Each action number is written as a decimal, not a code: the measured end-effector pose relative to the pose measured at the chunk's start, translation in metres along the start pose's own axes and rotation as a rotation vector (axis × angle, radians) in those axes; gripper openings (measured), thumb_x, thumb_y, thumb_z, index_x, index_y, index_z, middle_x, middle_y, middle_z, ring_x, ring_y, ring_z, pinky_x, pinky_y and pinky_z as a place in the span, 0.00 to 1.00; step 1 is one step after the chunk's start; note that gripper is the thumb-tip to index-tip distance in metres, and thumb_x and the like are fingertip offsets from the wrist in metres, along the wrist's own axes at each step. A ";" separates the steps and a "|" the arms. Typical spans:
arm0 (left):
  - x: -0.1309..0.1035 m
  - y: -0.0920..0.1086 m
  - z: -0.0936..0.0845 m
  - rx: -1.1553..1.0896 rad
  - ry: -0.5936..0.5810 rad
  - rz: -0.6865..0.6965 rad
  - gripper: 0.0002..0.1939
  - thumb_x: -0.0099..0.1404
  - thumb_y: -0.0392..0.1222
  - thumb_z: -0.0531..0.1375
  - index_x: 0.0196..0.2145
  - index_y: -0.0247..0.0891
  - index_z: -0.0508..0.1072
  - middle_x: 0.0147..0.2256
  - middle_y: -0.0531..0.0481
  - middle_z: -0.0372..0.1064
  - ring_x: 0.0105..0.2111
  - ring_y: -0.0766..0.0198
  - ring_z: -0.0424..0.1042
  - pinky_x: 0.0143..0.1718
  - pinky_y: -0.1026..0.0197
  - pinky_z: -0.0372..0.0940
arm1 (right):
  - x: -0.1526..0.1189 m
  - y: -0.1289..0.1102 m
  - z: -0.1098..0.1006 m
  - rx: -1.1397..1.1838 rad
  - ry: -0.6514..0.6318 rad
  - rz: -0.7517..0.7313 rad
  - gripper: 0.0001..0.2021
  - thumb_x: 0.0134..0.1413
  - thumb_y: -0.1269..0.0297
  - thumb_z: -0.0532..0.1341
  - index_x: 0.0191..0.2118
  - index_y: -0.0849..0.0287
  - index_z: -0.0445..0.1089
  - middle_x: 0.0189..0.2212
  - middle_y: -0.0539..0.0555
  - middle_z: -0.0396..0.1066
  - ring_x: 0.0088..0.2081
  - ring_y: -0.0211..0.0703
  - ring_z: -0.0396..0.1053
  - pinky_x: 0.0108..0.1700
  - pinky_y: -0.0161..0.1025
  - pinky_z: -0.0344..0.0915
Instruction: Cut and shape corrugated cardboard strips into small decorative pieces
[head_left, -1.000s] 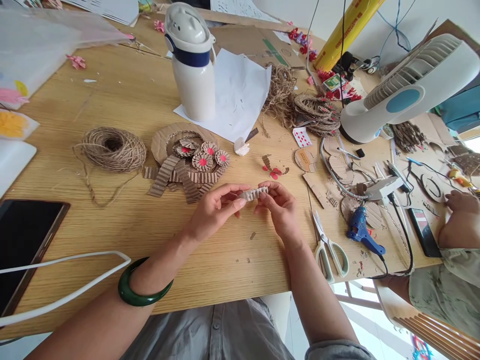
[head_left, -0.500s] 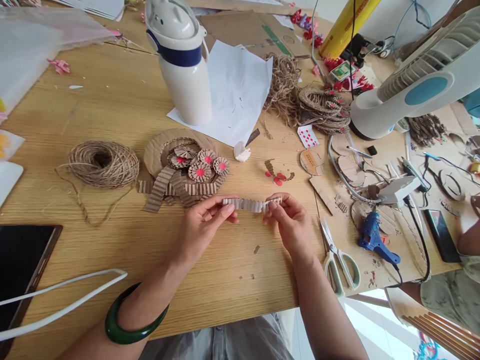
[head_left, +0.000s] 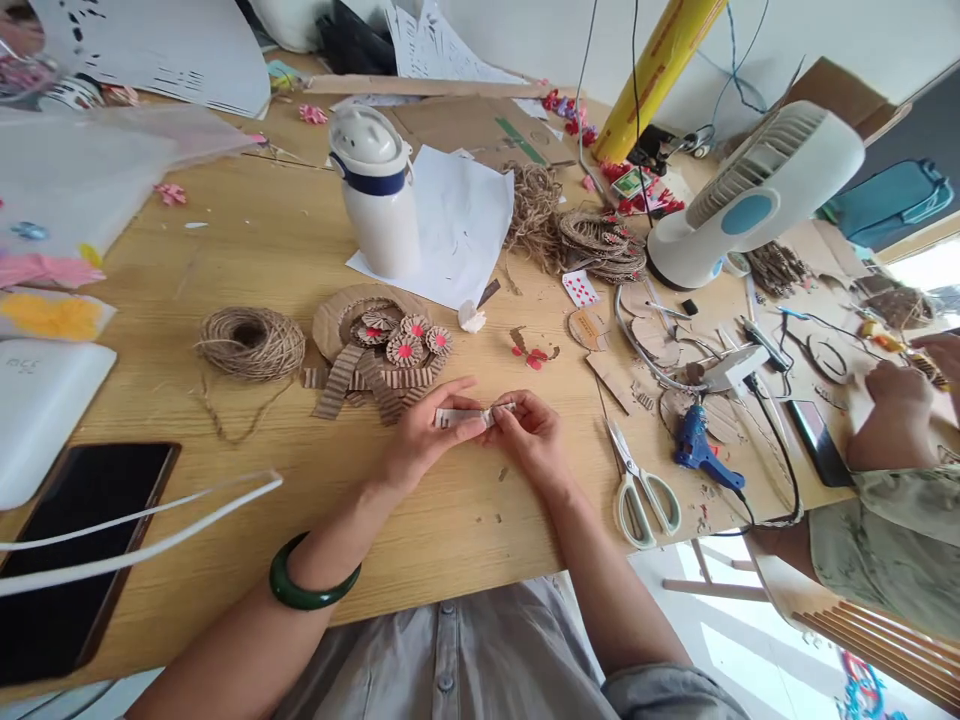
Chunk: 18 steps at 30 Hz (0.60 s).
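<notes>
Where the cardboard strip (head_left: 451, 418) is held: the right hand (head_left: 531, 430) has thumb and fingers clamped on its right end, which looks folded or bunched; the left hand (head_left: 420, 440) has its thumb over the other part and seems closed on it, one finger raised above.
Strip's place: nearer the person than the flowered cardboard ring (head_left: 328, 320) and to its right; whether it touches the table (head_left: 225, 240) I cannot tell.
Step in hand: apparently shaping the strip with bare fingertips.
Next move: probably calls for steady pinches on both parts and light, even pressure, since thin card could crease or tear.
Twine coil (head_left: 283, 350): just left of the ring.
Bottle (head_left: 379, 225): behind the ring.
Scissors (head_left: 634, 470): well right of the ring, nearer the person, blades a little apart.
Glue gun (head_left: 694, 440): right of the ring, past the scissors.
Co-worker's hand (head_left: 896, 400): far right of the ring.
</notes>
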<state>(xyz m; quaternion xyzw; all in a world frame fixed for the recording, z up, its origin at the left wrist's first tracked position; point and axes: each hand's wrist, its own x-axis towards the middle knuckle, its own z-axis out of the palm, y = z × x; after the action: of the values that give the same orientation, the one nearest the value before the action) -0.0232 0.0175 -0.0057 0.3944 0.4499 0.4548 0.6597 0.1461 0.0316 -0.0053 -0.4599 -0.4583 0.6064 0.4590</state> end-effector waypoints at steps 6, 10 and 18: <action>-0.006 -0.001 0.010 0.380 0.089 0.138 0.14 0.55 0.45 0.67 0.38 0.36 0.79 0.32 0.49 0.77 0.32 0.61 0.74 0.34 0.63 0.68 | -0.010 0.008 0.008 -0.076 -0.012 -0.040 0.17 0.49 0.49 0.68 0.33 0.57 0.68 0.21 0.46 0.71 0.22 0.36 0.69 0.27 0.35 0.69; -0.018 0.008 0.017 0.386 0.083 0.101 0.11 0.55 0.47 0.66 0.32 0.36 0.79 0.25 0.53 0.71 0.24 0.64 0.71 0.26 0.64 0.66 | -0.043 -0.004 -0.016 -0.351 0.117 -0.145 0.13 0.56 0.54 0.64 0.41 0.57 0.71 0.35 0.53 0.76 0.34 0.41 0.74 0.35 0.38 0.72; -0.061 -0.004 0.018 0.094 0.127 -0.070 0.15 0.53 0.49 0.69 0.31 0.33 0.78 0.20 0.59 0.58 0.21 0.70 0.64 0.25 0.63 0.69 | -0.140 -0.008 -0.131 -1.369 0.555 -0.369 0.16 0.61 0.62 0.55 0.52 0.60 0.70 0.50 0.64 0.73 0.52 0.59 0.67 0.54 0.57 0.65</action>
<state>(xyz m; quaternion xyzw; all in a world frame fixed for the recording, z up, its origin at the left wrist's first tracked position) -0.0166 -0.0440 0.0098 0.3794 0.5253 0.4337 0.6260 0.2973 -0.0863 0.0014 -0.6934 -0.6695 -0.0376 0.2637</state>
